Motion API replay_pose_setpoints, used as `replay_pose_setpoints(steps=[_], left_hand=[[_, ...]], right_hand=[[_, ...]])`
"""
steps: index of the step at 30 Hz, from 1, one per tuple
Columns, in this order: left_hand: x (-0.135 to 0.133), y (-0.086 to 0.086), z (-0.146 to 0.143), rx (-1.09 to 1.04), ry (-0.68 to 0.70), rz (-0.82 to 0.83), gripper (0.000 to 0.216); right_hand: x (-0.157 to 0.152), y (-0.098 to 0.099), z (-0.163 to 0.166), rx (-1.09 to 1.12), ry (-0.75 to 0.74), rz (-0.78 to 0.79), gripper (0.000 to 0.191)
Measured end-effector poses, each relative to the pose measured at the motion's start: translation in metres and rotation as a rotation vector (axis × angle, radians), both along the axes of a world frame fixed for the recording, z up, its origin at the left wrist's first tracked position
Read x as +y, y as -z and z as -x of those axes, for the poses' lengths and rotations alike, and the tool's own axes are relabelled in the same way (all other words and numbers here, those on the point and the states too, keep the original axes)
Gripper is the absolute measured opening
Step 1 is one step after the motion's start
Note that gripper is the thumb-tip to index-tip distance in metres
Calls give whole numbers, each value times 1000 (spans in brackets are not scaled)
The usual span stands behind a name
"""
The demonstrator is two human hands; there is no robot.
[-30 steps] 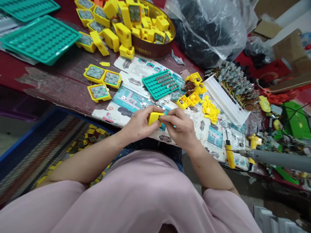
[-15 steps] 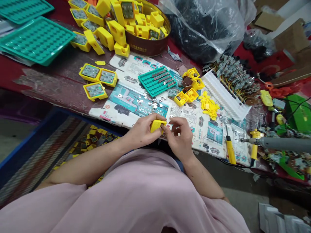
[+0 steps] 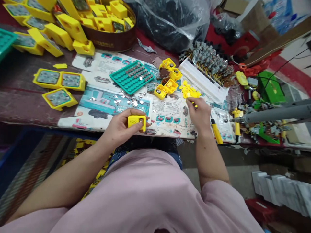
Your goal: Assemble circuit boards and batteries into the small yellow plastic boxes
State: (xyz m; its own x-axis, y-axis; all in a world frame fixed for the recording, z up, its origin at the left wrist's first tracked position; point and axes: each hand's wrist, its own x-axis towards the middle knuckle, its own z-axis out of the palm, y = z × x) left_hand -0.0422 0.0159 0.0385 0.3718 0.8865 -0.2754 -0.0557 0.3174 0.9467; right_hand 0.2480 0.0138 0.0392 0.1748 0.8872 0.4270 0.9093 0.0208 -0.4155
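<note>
My left hand grips a small yellow plastic box at the table's near edge, its speaker grille facing up. My right hand has reached out to the right and its fingertips pinch at a heap of small yellow clips. Whether a clip is between the fingers is hard to make out. Between the hands lie loose silver discs on printed paper sheets. A teal tray of button cells sits behind them, with open yellow shells beside it.
A brown tin heaped with yellow housings stands at the back left, more housings lie on the left. A white rack with wired boards is at the right, then a yellow screwdriver and a grey power tool. A black plastic bag is behind.
My right hand left the yellow box and moved right to the heap of yellow clips. My left hand keeps the box. The view has swung to the right.
</note>
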Motion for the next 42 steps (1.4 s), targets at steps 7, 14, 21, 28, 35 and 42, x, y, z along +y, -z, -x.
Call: replay_pose_setpoints(steps=[7,14,21,28,35,42], left_hand=[[1,-1,-18,-45,-38,-19,40],[4,7,-20,-148,12,34,42],[7,2,-24,-161,-8,121,39],[7,-1,-29,-141,-68,123,35],[6,-4,-36,-314,-126,247,39],[5,-1,-42,-398,-118,272,36]], right_hand=[[51,12,-31,-322,135,257,25],[60,18,-41,-309,161,294,25],[42,11,-49,-203,147,156,32],[26,6,-48,-153,185,48,37],[-16,-5,26,687,-121,-136,26],[-37,-1,77,1007,-412,54,18]])
